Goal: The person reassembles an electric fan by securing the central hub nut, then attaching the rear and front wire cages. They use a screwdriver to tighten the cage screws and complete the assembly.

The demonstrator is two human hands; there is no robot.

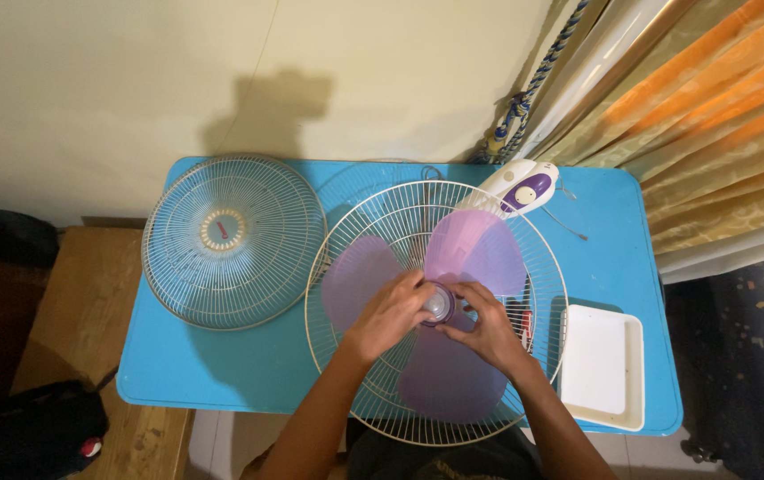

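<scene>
Your two hands meet over one small translucent hub cap (438, 303) at the centre of the fan: your left hand (393, 313) curls its fingers around its left side, and your right hand (487, 325) closes on it from the right, so both grip the same piece. Under them sit three smooth, pale purple plastic blades (474, 247), rounded like petals, inside one round wire rear guard (435, 311) of thin cream-coloured spokes, lying on the glossy blue tabletop (618, 233). Just right of the guard is one white rectangular plastic tray (602, 365). To the left lies a second round wire grille (233, 240), flat, with a ringed centre disc. Farther back, one white and purple motor housing (518, 188) touches the guard's rim
</scene>
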